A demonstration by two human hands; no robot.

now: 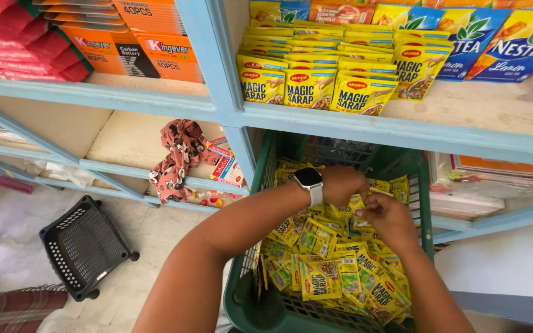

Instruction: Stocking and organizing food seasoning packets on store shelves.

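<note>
Head view, near to far: green crate (428, 209) heaped with yellow sachets (319, 279), long axes pointing every way. Left hand (340, 182), smartwatch (308, 181) on wrist, and right hand (390, 217) pinching sachets atop the heap, fingers closed round them. Beyond, blue shelf (396, 131) bearing upright sachet rows (306, 86).

**Narrow way into the basket**

The green basket (427, 203) is open from above, but the blue shelf board (402, 129) hangs just over its back part. Yellow sachets (328, 265) fill it. On the left, the floor near the black basket (84, 246) is free.
</note>
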